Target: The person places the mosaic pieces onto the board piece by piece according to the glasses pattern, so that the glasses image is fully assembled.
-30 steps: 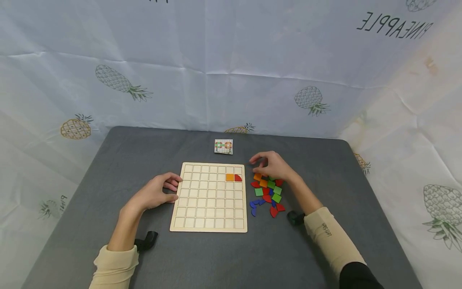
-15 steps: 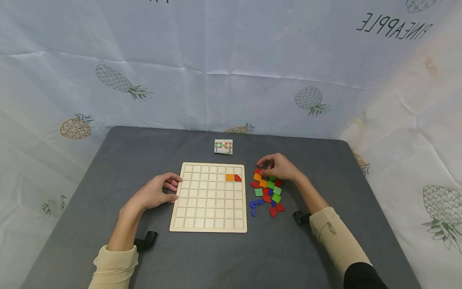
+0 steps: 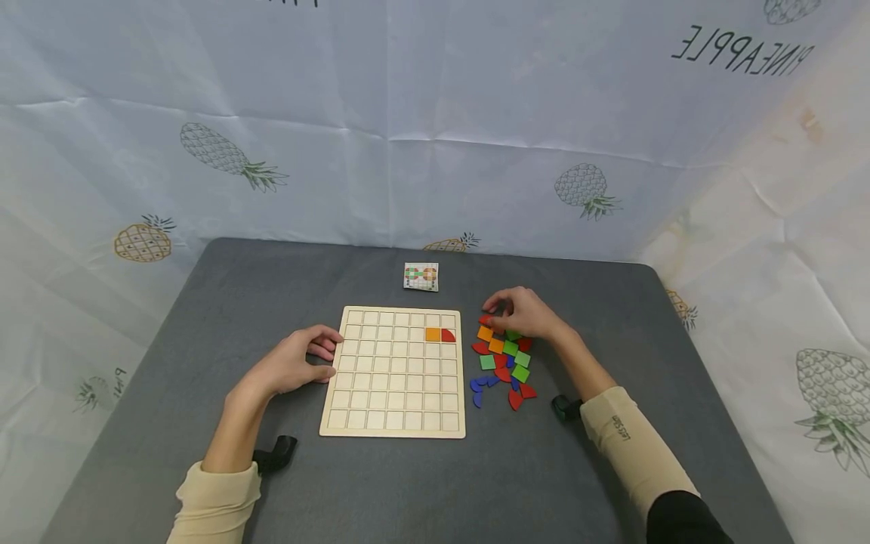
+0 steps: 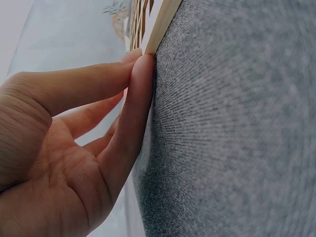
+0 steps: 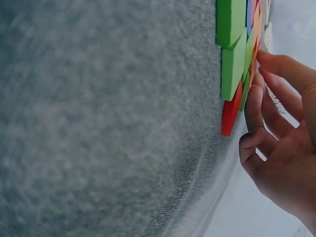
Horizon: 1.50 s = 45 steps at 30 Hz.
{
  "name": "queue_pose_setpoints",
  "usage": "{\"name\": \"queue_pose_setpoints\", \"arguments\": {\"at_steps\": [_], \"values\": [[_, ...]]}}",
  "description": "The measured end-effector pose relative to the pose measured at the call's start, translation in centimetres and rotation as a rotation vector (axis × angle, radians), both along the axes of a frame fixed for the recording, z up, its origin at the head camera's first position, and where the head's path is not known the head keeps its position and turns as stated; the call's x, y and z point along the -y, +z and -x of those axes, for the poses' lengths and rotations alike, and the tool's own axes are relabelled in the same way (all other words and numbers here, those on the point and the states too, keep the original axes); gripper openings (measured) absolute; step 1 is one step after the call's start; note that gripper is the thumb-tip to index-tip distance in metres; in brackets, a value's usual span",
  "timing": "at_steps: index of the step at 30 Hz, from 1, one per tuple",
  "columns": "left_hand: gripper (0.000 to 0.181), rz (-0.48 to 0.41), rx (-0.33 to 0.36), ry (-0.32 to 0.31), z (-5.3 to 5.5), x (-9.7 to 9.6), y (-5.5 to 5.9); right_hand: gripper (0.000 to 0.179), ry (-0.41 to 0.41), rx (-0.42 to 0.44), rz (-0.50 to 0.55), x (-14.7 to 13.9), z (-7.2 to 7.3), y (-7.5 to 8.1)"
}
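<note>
A square wooden grid board (image 3: 392, 437) lies on the table. In its second row from the far edge, at the right, sit an orange square tile (image 3: 433, 334) and a red quarter-round tile (image 3: 448, 335). My left hand (image 3: 294, 361) rests thumb and fingertips against the board's left edge, spread apart along it. To the right lies a loose group of green, orange, red and blue tiles. My right hand (image 3: 529, 311) reaches over its far end, thumb and bent forefinger right at a red tile (image 3: 485, 319). The palm partly hides the tiles beneath.
A small printed card (image 3: 421, 276) with a coloured grid pattern lies beyond the board. Blue pieces (image 3: 478, 399) and red pieces (image 3: 515, 400) lie at the near end of the group. Pineapple-print cloth (image 3: 435, 189) hangs behind the grey table (image 3: 381, 491).
My right hand has shifted slightly right, from beside the far end of the tiles to over them, uncovering a red tile. The left hand and board stay put.
</note>
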State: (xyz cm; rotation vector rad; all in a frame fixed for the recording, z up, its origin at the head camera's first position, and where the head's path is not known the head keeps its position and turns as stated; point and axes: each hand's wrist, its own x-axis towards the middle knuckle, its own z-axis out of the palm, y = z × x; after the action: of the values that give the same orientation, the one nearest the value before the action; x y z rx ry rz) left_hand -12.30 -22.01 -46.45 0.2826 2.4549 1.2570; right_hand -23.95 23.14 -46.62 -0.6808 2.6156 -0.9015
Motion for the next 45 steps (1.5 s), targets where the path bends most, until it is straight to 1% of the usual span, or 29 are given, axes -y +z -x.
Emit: {"name": "queue_pose_setpoints", "arguments": {"at_steps": [3, 7, 12, 18, 23, 26, 32, 37, 40, 45], "values": [[0.048, -0.002, 0.001, -0.001, 0.0, 0.0, 0.0, 0.026, -0.004, 0.001, 0.010, -0.2, 0.2, -0.2], [0.048, -0.009, 0.003, -0.003, 0.0, 0.1, -0.1, 0.029, -0.006, 0.031, 0.025, -0.5, 0.4, -0.4], [0.049, -0.004, -0.001, -0.005, -0.1, 0.1, -0.1, 0.032, 0.025, 0.073, 0.036, -0.7, 0.9, -0.4], [0.049, -0.012, 0.006, -0.003, -0.1, 0.2, -0.1, 0.030, 0.057, 0.076, 0.040, -0.7, 1.3, -0.5], [0.049, -0.011, 0.009, 0.000, -0.1, 0.1, -0.1, 0.030, 0.061, 0.091, 0.042, -0.8, 1.4, -0.5], [0.049, -0.011, 0.010, 0.003, -0.1, 0.1, 0.0, 0.029, 0.064, 0.085, 0.036, -0.7, 1.5, -0.5], [0.049, -0.008, 0.018, 0.006, 0.0, 0.0, 0.0, 0.027, 0.051, 0.045, 0.015, -0.4, 1.3, -0.6], [0.049, -0.019, 0.023, 0.008, 0.0, 0.0, 0.0, 0.026, 0.027, 0.019, 0.058, 0.1, 0.9, -0.6], [0.049, -0.022, 0.027, 0.010, 0.0, 0.0, 0.0, 0.026, 0.033, 0.008, 0.085, 1.0, 0.5, -0.2], [0.049, -0.019, 0.021, 0.007, 0.0, 0.0, 0.0, 0.026, 0.073, -0.001, 0.119, 3.1, -0.1, 0.5]]}}
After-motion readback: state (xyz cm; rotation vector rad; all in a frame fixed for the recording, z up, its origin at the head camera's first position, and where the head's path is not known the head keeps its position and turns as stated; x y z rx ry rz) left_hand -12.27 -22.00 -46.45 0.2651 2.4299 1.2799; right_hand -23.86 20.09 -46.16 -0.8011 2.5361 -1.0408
